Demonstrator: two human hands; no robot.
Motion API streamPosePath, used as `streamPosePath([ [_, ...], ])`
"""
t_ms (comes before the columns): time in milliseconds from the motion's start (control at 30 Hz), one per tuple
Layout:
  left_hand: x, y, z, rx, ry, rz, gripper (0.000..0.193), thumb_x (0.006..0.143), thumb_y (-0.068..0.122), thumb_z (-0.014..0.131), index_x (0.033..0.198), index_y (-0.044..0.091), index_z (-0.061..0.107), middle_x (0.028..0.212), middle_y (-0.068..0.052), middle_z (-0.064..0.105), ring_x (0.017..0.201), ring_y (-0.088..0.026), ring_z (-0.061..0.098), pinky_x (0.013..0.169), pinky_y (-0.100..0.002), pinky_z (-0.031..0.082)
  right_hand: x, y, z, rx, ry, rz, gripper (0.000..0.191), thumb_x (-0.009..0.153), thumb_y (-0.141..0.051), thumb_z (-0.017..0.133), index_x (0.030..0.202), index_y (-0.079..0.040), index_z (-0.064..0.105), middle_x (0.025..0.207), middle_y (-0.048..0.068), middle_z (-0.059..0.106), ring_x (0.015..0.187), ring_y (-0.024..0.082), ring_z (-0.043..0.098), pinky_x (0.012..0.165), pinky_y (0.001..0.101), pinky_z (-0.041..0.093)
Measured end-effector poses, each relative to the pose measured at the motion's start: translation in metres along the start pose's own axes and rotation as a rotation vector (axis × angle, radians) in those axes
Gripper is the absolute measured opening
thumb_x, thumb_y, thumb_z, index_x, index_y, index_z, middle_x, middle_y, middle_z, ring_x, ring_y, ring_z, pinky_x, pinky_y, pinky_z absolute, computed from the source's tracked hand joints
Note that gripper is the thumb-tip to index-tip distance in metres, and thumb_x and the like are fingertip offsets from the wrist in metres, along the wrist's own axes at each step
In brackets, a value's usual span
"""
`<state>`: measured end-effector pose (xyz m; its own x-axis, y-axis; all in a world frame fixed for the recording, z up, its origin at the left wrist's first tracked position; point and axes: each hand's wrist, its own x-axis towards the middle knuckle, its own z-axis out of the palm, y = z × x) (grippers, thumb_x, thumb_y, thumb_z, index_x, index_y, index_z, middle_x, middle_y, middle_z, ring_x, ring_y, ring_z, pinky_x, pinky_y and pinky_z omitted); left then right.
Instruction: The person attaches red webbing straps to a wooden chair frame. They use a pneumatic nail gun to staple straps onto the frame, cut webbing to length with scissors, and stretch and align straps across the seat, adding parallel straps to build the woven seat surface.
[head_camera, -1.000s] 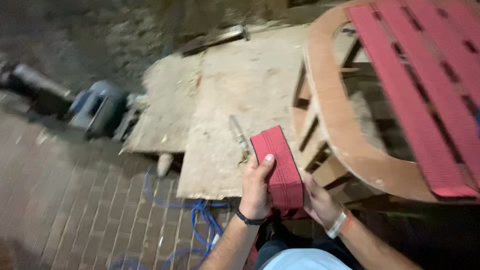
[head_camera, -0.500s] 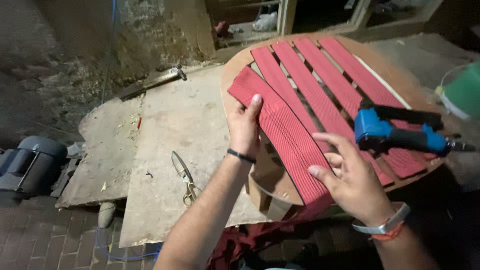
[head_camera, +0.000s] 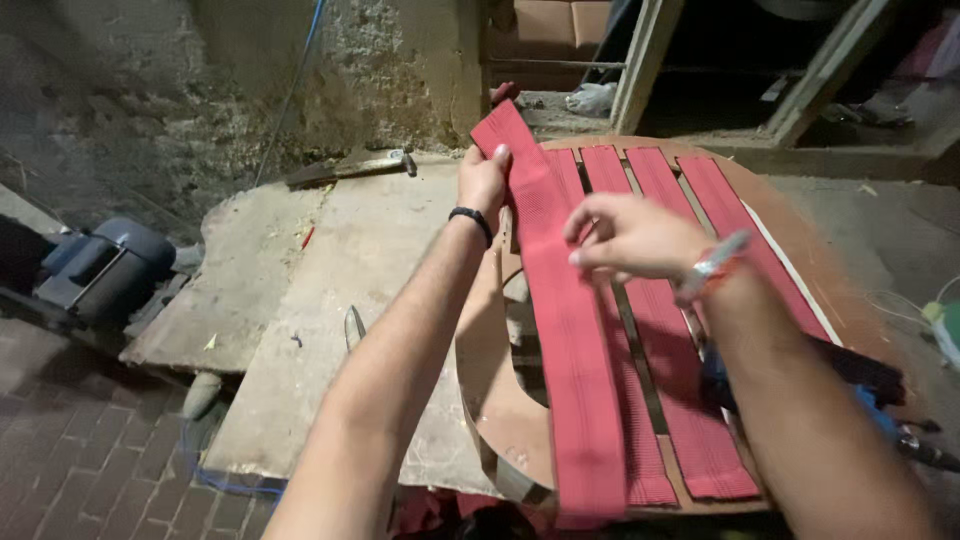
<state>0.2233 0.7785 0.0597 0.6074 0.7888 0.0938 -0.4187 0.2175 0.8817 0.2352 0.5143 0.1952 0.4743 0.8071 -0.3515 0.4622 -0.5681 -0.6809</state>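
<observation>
Outdoors, my left hand (head_camera: 483, 180) grips the far end of a red strap (head_camera: 560, 330), fingers curled over its edge. My right hand (head_camera: 630, 235) hovers just above the strap, fingers loosely bent and holding nothing. The strap lies lengthwise across a round wooden frame (head_camera: 490, 390), beside other red straps (head_camera: 690, 300) already laid on it. A blue tool (head_camera: 880, 415) rests under my right forearm. Boards (head_camera: 300, 300) and a grey motor (head_camera: 105, 270) lie left.
</observation>
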Motion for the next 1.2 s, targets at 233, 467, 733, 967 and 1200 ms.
streamPosePath([
  [233,0.042,-0.088,-0.031,0.688,0.096,0.219,0.054,0.084,0.007,0.079,0.122,-0.002,0.042,0.1,-0.021,0.072,0.096,-0.03,0.072,0.086,-0.038,0.056,0.161,0.063,0.048,0.31,0.445,-0.238,0.026,0.09,-0.014,0.075,0.111,-0.004,0.063,0.101,0.006,0.072,0.093,0.015,0.07,0.082,0.0323,0.059],
  [467,0.048,-0.092,-0.033,0.687,-0.007,0.151,0.039,0.09,0.01,0.072,0.12,0.006,0.048,0.104,-0.019,0.074,0.092,-0.031,0.076,0.081,-0.039,0.058,0.284,0.088,0.048,0.591,0.436,-0.501,0.038,0.088,0.003,0.071,0.124,-0.005,0.066,0.104,0.001,0.07,0.096,0.01,0.066,0.084,0.0248,0.058],
  [733,0.056,-0.08,-0.035,0.902,0.037,0.293,0.043,0.083,0.016,0.074,0.126,0.015,0.065,0.102,-0.015,0.078,0.094,-0.03,0.076,0.084,-0.039,0.059,0.304,0.102,0.058,0.627,0.448,-0.428,0.045,0.086,0.006,0.073,0.129,-0.006,0.068,0.094,-0.005,0.067,0.083,0.005,0.061,0.076,0.0205,0.054],
  [967,0.047,-0.057,-0.035,0.995,-0.045,0.132,0.047,0.081,0.018,0.075,0.127,0.018,0.065,0.101,-0.012,0.078,0.095,-0.028,0.074,0.085,-0.04,0.056,0.306,0.107,0.062,0.577,0.51,-0.342,0.041,0.087,0.001,0.078,0.127,-0.006,0.074,0.087,-0.006,0.062,0.076,0.005,0.055,0.069,0.02,0.05],
  [1200,0.05,-0.068,-0.033,1.06,-0.01,0.14,0.023,0.086,0.023,0.075,0.108,0.017,0.078,0.103,-0.012,0.078,0.097,-0.026,0.075,0.087,-0.037,0.058,0.317,0.106,0.063,0.594,0.538,-0.285,0.023,0.087,-0.003,0.078,0.11,-0.003,0.077,0.092,-0.001,0.074,0.081,0.007,0.067,0.073,0.0229,0.054],
])
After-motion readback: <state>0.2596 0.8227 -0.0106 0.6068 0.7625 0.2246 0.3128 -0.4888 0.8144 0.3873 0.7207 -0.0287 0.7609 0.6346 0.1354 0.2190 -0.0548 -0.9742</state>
